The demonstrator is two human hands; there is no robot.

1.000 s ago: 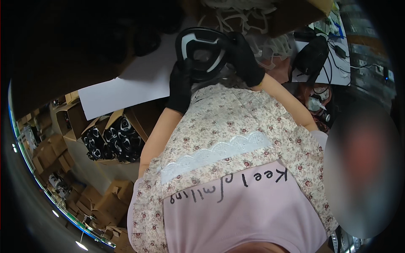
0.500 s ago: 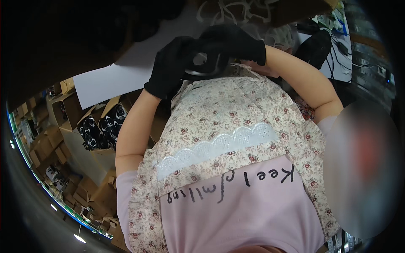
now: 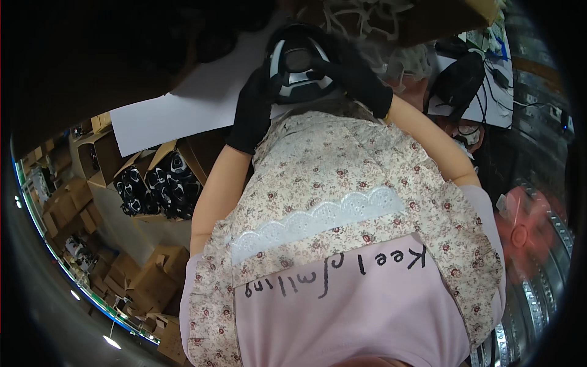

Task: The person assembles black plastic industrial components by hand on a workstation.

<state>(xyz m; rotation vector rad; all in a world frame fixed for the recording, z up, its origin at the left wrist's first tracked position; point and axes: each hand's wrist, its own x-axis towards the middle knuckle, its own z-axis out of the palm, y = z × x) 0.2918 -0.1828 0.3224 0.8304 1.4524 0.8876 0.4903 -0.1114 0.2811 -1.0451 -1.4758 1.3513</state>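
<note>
A rounded black part with silver trim strips [image 3: 299, 78] and a round grey centre is held up over the white table. Its face is turned toward me. My left hand [image 3: 254, 110], in a black glove, grips its left edge. My gloved right hand [image 3: 362, 79] holds the right side, with a digit reaching across the face near the centre. The part's underside is hidden, along with the fingers behind it.
White table [image 3: 143, 125] extends left. Clear plastic pieces [image 3: 406, 64] and a black cabled item [image 3: 457, 82] lie right. Cartons [image 3: 177, 183] of black-and-silver parts stand lower left; a red fan [image 3: 520, 232] is at right. Dark shapes fill the upper left.
The part has turned and moved up, so its face now shows between my hands. My right hand has shifted right and down, off its front; my left has moved slightly right.
</note>
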